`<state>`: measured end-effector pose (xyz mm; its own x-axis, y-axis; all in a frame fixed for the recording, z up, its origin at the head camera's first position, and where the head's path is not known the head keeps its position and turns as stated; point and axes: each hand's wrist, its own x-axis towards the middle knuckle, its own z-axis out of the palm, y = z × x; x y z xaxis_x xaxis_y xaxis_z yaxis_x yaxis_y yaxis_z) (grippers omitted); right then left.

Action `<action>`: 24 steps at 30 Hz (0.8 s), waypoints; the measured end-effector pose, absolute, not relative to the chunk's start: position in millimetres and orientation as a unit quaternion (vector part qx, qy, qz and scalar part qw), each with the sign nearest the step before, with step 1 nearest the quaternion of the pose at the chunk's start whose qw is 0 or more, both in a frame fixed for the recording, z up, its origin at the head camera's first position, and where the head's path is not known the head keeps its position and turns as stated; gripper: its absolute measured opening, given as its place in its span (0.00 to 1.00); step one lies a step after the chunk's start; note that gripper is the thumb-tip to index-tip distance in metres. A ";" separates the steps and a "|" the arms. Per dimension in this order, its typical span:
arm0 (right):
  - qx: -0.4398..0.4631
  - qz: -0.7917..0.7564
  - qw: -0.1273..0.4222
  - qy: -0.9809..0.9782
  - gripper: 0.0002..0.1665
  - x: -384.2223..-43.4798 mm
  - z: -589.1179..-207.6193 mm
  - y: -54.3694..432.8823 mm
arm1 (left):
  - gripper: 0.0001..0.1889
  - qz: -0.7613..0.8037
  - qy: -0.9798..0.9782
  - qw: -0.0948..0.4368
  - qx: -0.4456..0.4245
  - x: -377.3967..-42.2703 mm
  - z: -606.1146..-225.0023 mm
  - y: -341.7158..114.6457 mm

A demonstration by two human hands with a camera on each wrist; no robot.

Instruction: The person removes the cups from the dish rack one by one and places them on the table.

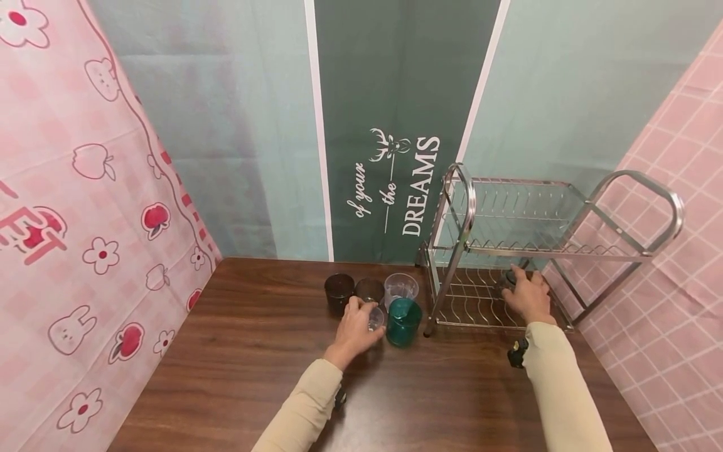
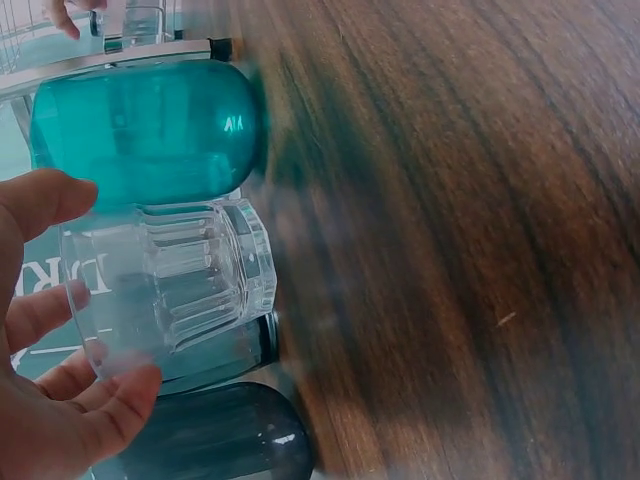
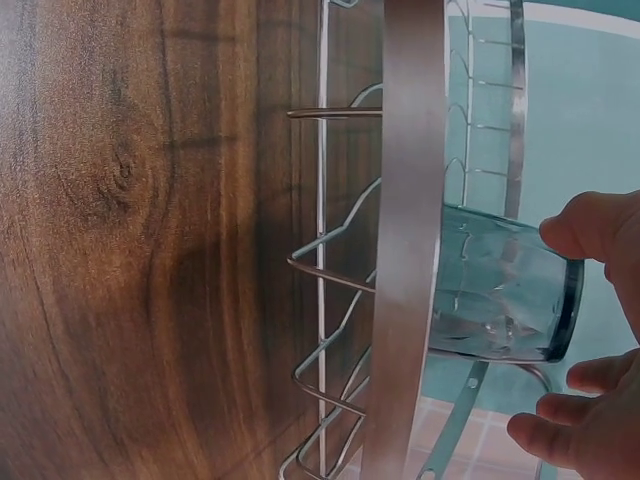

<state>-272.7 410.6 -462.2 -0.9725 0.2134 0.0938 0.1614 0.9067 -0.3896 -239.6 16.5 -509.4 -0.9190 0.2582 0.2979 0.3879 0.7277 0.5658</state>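
Note:
My left hand (image 1: 357,328) holds a small clear faceted glass (image 2: 190,285) around its rim, thumb on one side and fingers on the other. Beside that glass is a teal cup (image 1: 403,323). Close behind stand a clear ribbed glass (image 1: 401,287), a grey-brown see-through glass (image 1: 368,289) and a dark cup (image 1: 339,294). My right hand (image 1: 528,296) reaches over the lower shelf of the metal dish rack (image 1: 480,317), around a greyish clear glass (image 3: 505,285). Its thumb is at that glass's rim, while the other fingers stand apart from it in the right wrist view.
The two-tier rack has an upper wire shelf (image 1: 519,210) and side handles above my right hand. A brown wooden table (image 1: 226,376) lies below. Printed cloth (image 1: 214,125) hangs behind, with pink cloths at both sides.

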 end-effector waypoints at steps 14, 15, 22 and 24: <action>-0.100 0.224 0.065 -0.967 0.37 -275.3 -469.5 411.4 | 0.29 -0.321 -0.928 0.092 -0.166 -242.0 -519.3 19.6; -0.102 0.225 0.066 -0.967 0.38 -275.6 -469.2 411.1 | 0.29 -0.322 -0.927 0.093 -0.165 -242.1 -519.5 19.7; -0.088 0.221 0.070 -0.969 0.39 -278.0 -471.9 409.9 | 0.27 -0.311 -0.929 0.109 -0.171 -242.7 -521.3 21.2; -0.085 0.219 0.078 -0.969 0.37 -279.1 -473.9 409.9 | 0.26 -0.309 -0.928 0.115 -0.173 -243.0 -521.5 22.0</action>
